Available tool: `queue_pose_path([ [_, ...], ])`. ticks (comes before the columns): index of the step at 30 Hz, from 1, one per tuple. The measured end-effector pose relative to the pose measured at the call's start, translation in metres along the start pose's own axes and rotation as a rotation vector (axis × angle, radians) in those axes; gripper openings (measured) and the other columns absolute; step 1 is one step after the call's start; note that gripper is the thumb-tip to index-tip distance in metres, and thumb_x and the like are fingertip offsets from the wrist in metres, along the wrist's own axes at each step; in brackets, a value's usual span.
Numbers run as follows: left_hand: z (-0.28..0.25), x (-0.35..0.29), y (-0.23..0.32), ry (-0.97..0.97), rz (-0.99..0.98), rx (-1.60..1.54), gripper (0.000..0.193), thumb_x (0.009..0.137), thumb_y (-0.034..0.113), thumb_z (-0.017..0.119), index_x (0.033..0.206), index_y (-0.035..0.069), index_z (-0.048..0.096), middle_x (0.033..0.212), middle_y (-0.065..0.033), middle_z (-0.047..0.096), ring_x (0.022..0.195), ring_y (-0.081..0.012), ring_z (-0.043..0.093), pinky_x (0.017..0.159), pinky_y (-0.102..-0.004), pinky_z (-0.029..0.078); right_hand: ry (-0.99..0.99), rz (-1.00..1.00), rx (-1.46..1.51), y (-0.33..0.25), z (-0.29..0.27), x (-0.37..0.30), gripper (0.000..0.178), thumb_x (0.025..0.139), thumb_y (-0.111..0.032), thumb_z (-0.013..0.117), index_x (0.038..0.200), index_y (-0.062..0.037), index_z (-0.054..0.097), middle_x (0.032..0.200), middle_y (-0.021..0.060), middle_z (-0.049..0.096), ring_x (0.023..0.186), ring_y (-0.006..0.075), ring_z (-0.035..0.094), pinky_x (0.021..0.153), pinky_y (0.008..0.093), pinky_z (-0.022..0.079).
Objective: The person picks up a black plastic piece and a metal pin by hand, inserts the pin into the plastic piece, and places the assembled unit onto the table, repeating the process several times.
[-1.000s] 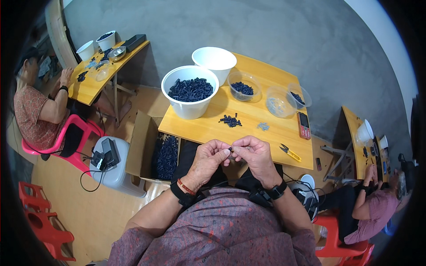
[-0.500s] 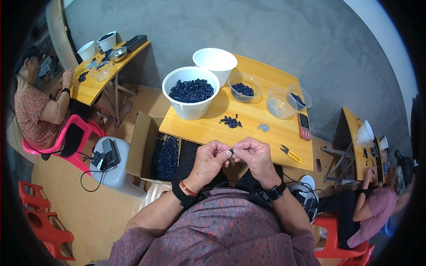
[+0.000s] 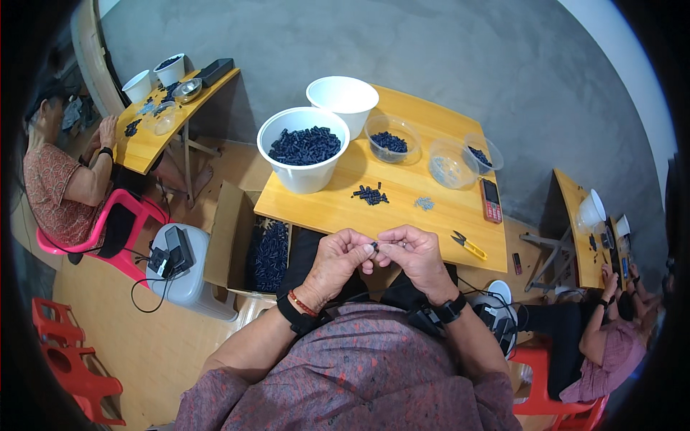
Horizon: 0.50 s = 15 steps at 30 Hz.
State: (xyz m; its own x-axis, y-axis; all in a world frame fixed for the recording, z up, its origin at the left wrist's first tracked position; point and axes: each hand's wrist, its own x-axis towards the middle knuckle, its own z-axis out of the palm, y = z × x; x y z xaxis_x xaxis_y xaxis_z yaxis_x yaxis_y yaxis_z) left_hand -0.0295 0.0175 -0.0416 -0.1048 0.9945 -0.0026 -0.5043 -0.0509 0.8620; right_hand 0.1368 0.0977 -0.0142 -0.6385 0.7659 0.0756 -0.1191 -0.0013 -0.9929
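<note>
Just in front of the table's near edge, my two hands meet at the fingertips. My left hand (image 3: 338,263) pinches a small black cylindrical piece (image 3: 375,246) between thumb and forefinger. Closed beside it, my right hand (image 3: 413,256) has its thumb and forefinger pressed together against that piece; whatever else they hold is too small to make out. Beyond them on the table lie a loose pile of black cylindrical pieces (image 3: 370,195) and a little heap of small silvery-grey parts (image 3: 424,204). Yellow-handled thread snips (image 3: 470,246) rest at the right.
On the wooden table (image 3: 316,208) stand a white bucket (image 3: 302,176) of black pieces, another white bucket (image 3: 343,92), clear tubs (image 3: 392,154) and a red phone (image 3: 491,201). An open carton (image 3: 227,237) of black pieces is below left. People work at side tables.
The black piece shows more between my fingertips, and my right fingers have shifted slightly. The view has moved a little. At the right, the other person has leaned lower.
</note>
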Motion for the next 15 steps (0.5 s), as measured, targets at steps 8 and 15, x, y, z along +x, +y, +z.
queue_pose_path([
  [8, -0.004, 0.001, 0.000, 0.034, -0.026, -0.026, 0.008, 0.092, 0.004, 0.064, 0.096, -0.002, 0.061, 0.083, -0.0089, 0.066, 0.066, -0.0118, 0.062, 0.063, -0.0235, 0.054, 0.000, -0.283, -0.430, -0.009, 0.014, 0.003, 0.002, 0.086, 0.003, 0.067, 0.088, 0.0031, 0.068, 0.079, 0.0036, 0.065, 0.070, 0.0094, 0.062, 0.062, 0.0240, 0.050],
  [15, -0.006, 0.002, -0.008, 0.116, 0.057, 0.213, 0.003, 0.092, 0.001, 0.061, 0.092, -0.001, 0.060, 0.078, -0.0052, 0.063, 0.062, -0.0100, 0.059, 0.060, -0.0238, 0.053, -0.093, -0.114, -0.344, 0.008, 0.006, 0.012, 0.006, 0.087, 0.002, 0.065, 0.092, 0.0024, 0.068, 0.079, 0.0030, 0.065, 0.068, 0.0097, 0.062, 0.061, 0.0218, 0.050],
])
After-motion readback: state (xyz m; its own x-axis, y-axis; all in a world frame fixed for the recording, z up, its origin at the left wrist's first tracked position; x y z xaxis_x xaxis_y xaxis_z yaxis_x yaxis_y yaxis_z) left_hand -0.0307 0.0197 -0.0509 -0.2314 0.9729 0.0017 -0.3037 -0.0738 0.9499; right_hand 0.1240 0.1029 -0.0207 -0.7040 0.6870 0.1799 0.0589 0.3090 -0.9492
